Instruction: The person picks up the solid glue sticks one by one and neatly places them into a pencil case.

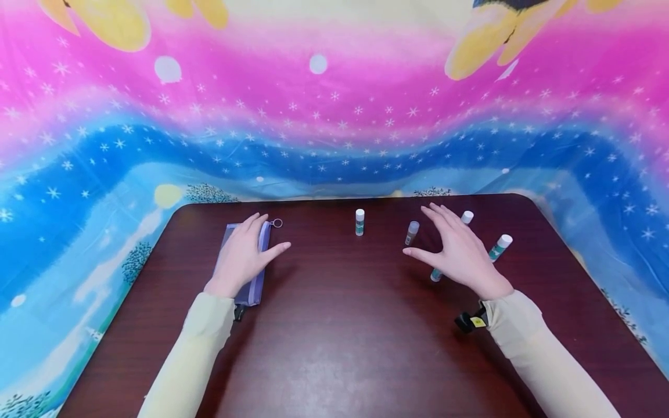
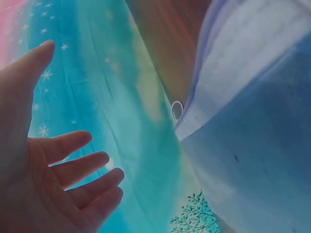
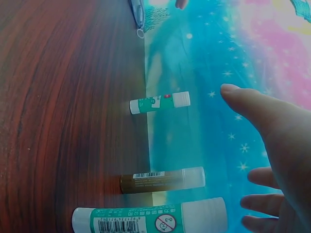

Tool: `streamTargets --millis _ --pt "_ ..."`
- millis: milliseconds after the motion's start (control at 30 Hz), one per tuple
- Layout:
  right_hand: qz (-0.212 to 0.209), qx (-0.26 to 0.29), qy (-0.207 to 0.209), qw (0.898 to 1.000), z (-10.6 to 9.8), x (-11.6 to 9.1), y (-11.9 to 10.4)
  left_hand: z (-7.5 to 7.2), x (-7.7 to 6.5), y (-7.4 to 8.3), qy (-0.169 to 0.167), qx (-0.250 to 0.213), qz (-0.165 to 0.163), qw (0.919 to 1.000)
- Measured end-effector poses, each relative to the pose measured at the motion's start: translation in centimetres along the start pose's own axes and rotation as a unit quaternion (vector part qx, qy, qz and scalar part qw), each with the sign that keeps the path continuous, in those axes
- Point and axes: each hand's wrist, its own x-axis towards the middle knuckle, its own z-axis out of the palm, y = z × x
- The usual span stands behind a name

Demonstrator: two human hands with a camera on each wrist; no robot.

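My left hand [image 1: 240, 255], fingers spread, hovers over a purple zip pouch [image 1: 256, 284] and hides part of it. The left wrist view shows the pouch [image 2: 252, 131] large, beside the loosely bent fingers. My right hand [image 1: 462, 252] holds nothing, its thumb out to the left. Partly behind it stands a large green-and-white glue stick [image 1: 436, 275], its white cap showing past the fingers. Another white-capped glue stick [image 1: 500, 248] is just right of this hand. A brown glue stick with a clear cap [image 1: 412, 233] stands left of its fingertips.
A small green glue stick [image 1: 359, 222] stands upright near the back middle of the dark wooden table [image 1: 324, 325]. The pouch's metal ring [image 1: 277, 223] points toward it. A patterned cloth [image 1: 313, 128] hangs behind the table and along its sides.
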Motion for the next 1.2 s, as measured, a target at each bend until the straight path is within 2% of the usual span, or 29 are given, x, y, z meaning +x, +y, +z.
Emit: streamTargets --millis 500,1000,1200 --pt "0.006 0.009 0.007 1.000 -0.3 -1.5 0.4 0.3 -2.2 -1.0 -0.010 -0.011 -0.005 0.9999" --pt "0.027 0.019 -0.014 0.999 -0.5 -2.6 1.2 0.9 -4.0 -1.0 -0.020 -0.003 -0.019 0.9996" --pt "0.028 0.024 -0.022 0.999 -0.1 -3.1 1.5 1.2 -4.5 -1.1 -0.017 0.005 -0.013 0.9998"
